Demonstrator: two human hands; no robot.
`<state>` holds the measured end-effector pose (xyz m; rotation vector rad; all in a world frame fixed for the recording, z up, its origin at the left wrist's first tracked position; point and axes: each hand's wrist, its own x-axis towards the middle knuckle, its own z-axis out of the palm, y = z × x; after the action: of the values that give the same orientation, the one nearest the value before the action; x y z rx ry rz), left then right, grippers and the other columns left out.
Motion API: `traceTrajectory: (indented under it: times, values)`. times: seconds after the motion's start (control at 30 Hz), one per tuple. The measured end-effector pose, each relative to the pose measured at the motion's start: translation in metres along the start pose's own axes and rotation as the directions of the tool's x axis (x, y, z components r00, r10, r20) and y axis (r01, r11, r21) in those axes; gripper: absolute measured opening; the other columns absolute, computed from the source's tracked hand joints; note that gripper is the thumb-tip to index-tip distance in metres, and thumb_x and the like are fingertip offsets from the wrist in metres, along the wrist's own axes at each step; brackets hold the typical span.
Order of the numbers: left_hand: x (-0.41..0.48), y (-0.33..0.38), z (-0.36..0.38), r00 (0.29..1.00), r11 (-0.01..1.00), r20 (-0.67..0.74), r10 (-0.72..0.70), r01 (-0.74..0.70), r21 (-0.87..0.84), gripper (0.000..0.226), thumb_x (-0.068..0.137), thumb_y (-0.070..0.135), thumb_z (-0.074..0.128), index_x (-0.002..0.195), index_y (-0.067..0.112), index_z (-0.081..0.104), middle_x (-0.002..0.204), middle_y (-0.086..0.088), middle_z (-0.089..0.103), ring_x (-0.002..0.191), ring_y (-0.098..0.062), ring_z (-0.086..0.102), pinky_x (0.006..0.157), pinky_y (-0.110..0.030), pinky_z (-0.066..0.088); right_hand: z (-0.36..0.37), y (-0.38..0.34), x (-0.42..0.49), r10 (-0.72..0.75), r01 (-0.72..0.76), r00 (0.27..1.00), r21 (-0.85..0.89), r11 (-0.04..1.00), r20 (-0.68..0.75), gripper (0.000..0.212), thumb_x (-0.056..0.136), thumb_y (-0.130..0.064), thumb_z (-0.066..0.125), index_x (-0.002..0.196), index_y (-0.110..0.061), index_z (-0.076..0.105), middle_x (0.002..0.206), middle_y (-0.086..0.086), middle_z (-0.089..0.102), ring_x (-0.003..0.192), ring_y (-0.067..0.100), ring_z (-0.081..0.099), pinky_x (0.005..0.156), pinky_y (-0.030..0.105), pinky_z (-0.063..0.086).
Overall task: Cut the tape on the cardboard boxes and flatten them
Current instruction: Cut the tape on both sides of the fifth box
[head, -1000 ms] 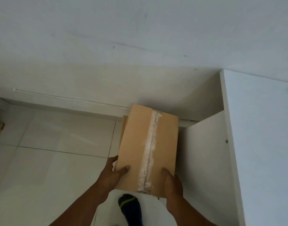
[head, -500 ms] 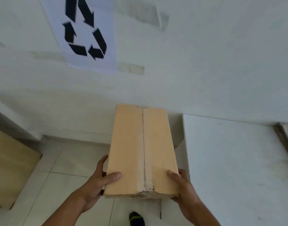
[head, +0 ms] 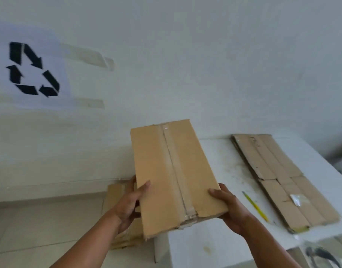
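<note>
- While the left hand [head: 130, 204] clasps the near left edge, thumb lying on the top face and fingers wrapped round the side, the right hand [head: 230, 208] holds the near right corner, thumb on top and fingers curled underneath.
- Between them sits the brown oblong cardboard box [head: 158, 176], closed, held lengthwise away from the person with its far end raised.
- It hangs over the left edge of the white worktop [head: 224, 163]; whether it touches that surface cannot be told.
- A strip of clear tape [head: 176, 171] runs along the middle seam of the top face and folds over the near end.
- Just right of the right hand, a thin yellow stick-like tool [head: 256, 206] lies on the worktop; its kind is unclear.
- Further right lies a stack of flattened brown cardboard sheets [head: 282, 176].
- Left of the box, more brown cardboard [head: 116, 192] rests on the pale tiled floor [head: 40, 219].
- On the white wall [head: 205, 64], a paper sheet with a black recycling symbol [head: 32, 70] is taped up.
</note>
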<state>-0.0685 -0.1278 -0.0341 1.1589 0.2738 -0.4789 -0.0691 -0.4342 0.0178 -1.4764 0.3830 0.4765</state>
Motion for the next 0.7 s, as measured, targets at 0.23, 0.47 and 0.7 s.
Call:
traceTrajectory:
  times: [0.23, 0.47, 0.7]
  values:
    - [0.048, -0.052, 0.101, 0.991, 1.000, -0.130, -0.016, 0.017, 0.008, 0.093, 0.049, 0.043, 0.095, 0.131, 0.032, 0.053, 0.111, -0.007, 0.075, 0.099, -0.035, 0.073, 0.082, -0.060, 0.058, -0.111, 0.016, 0.014, 0.110, -0.111, 0.993, -0.022, 0.994, -0.042, 0.079, 0.056, -0.044, 0.085, 0.127, -0.020, 0.060, 0.117, 0.011, 0.071, 0.108, 0.033, 0.066, 0.095, 0.051, 0.050]
    - [0.096, -0.116, 0.187, 0.910, 0.989, -0.396, -0.123, 0.078, -0.129, 0.105, 0.035, 0.041, 0.099, 0.130, 0.041, 0.056, 0.114, -0.008, 0.074, 0.100, -0.043, 0.070, 0.078, -0.065, 0.057, -0.219, 0.031, 0.079, 0.297, -0.289, 0.955, -0.221, 0.932, 0.004, 0.033, 0.087, -0.044, 0.069, 0.114, -0.025, 0.066, 0.111, -0.004, 0.072, 0.107, 0.016, 0.063, 0.086, 0.032, 0.047]
    - [0.113, -0.140, 0.235, 0.811, 0.995, -0.584, -0.032, -0.029, -0.095, 0.071, 0.073, 0.029, 0.089, 0.133, 0.039, 0.053, 0.116, -0.004, 0.072, 0.101, -0.032, 0.070, 0.084, -0.052, 0.058, -0.302, 0.063, 0.136, -0.044, -0.221, 0.964, -0.881, 0.418, -0.262, 0.036, 0.096, -0.036, 0.055, 0.128, -0.021, 0.052, 0.123, 0.005, 0.058, 0.098, 0.022, 0.060, 0.072, 0.029, 0.047]
